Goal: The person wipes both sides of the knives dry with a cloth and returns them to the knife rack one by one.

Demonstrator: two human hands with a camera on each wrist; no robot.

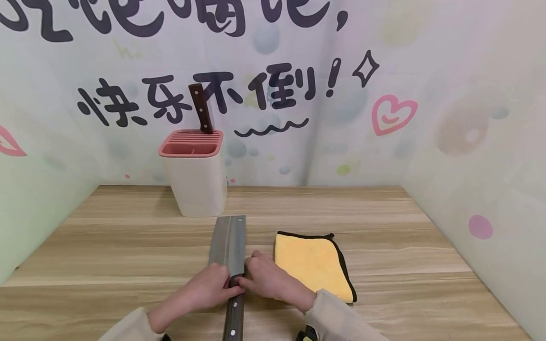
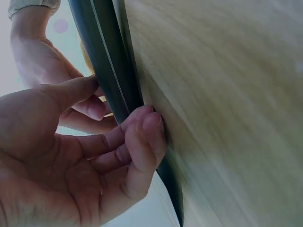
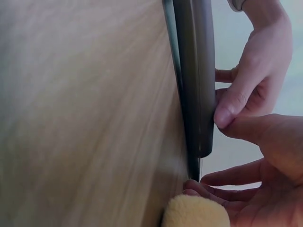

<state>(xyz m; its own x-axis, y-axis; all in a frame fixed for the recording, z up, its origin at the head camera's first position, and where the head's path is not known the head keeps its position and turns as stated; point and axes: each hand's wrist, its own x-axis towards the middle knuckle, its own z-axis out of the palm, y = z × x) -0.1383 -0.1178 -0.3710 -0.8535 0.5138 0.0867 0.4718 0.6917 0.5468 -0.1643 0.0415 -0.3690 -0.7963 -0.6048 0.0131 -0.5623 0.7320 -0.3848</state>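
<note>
A cleaver (image 1: 236, 237) lies lengthwise in front of me, its broad steel blade pointing away and its dark riveted handle (image 1: 233, 319) toward me. My left hand (image 1: 208, 287) grips the front of the handle from the left, the thumb on top. In the left wrist view its curled fingers (image 2: 142, 146) reach the handle's lower side, close to the tabletop. From the right, my right hand (image 1: 268, 278) pinches where blade and handle meet. Both thumbs come together there. The right fingertips (image 3: 201, 187) reach the blade's side low by the table, partly hidden by yellow cloth.
A folded yellow cloth (image 1: 311, 263) with black edging lies right beside my right hand. Behind the cleaver stands a white knife holder (image 1: 198, 187) with a pink slotted top, holding one brown-handled knife (image 1: 201, 108). Printed fabric walls (image 1: 273, 161) border the wooden table (image 1: 405, 265).
</note>
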